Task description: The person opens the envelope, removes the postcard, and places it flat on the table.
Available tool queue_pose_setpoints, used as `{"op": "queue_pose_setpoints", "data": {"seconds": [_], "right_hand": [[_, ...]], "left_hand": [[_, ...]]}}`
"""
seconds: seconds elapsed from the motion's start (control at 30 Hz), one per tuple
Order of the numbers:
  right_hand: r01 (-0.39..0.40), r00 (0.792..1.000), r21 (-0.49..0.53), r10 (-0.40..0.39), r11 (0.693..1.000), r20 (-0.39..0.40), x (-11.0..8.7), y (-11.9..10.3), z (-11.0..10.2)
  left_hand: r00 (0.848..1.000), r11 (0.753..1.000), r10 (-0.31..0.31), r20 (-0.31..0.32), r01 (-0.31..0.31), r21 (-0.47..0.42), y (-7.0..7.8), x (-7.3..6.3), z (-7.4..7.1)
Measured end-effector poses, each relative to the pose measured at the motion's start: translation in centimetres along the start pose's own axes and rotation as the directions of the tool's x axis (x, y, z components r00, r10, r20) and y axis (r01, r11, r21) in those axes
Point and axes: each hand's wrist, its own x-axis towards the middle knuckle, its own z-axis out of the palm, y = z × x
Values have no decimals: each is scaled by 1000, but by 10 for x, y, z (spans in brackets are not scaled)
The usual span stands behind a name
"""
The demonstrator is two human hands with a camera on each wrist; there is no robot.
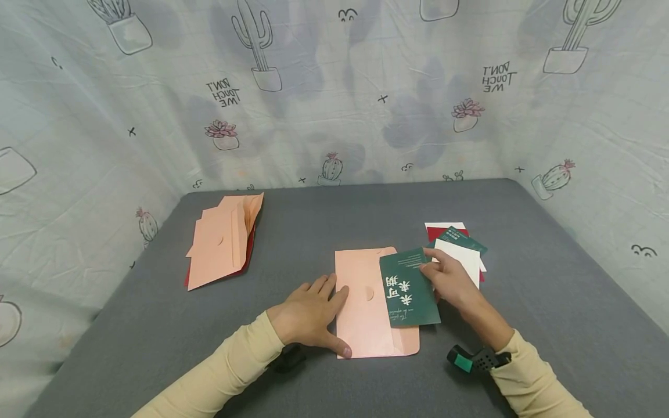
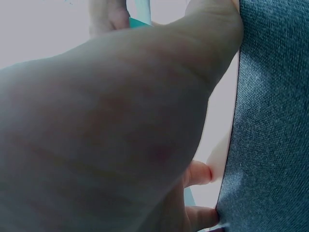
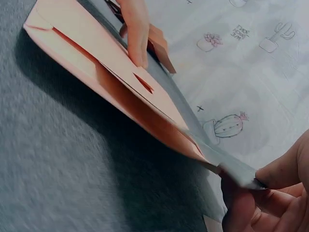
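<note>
A pale pink envelope [image 1: 355,325] lies flat on the table, its flap side to the right. My left hand [image 1: 310,313] rests along its left edge, fingers spread and thumb at the near corner. Between thumb and fingers, my right hand [image 1: 452,281] pinches the right edge of a green card [image 1: 410,290] with white lettering. The card overlaps the envelope's right half in the head view. From the right wrist, the envelope's mouth [image 3: 140,113] gapes, with the card [image 3: 229,162] at its end. The left wrist view is mostly filled by the left hand [image 2: 96,125].
Several pink envelopes [image 1: 214,244] lie fanned at the far left, with red beneath them. Behind the right hand is a loose pile of cards, with a white card [image 1: 460,258], another green card [image 1: 462,239] and red edges. A patterned curtain [image 1: 334,98] surrounds the grey table [image 1: 313,226].
</note>
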Motion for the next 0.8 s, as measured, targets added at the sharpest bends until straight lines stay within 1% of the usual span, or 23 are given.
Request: {"op": "queue_pose_setpoints", "data": {"seconds": [0.1, 0.23, 0.8], "right_hand": [[-17, 1000, -8, 17, 1000, -18, 1, 0, -2], [-28, 999, -1, 28, 1000, -24, 2, 0, -4], [-7, 998, 17, 8, 1000, -66, 0, -4, -17]], "left_hand": [[1000, 1000, -1, 1, 1, -6, 0, 0, 0], [1000, 1000, -2, 3, 2, -8, 0, 0, 0], [1000, 1000, 1, 19, 0, -13, -1, 0, 0]]}}
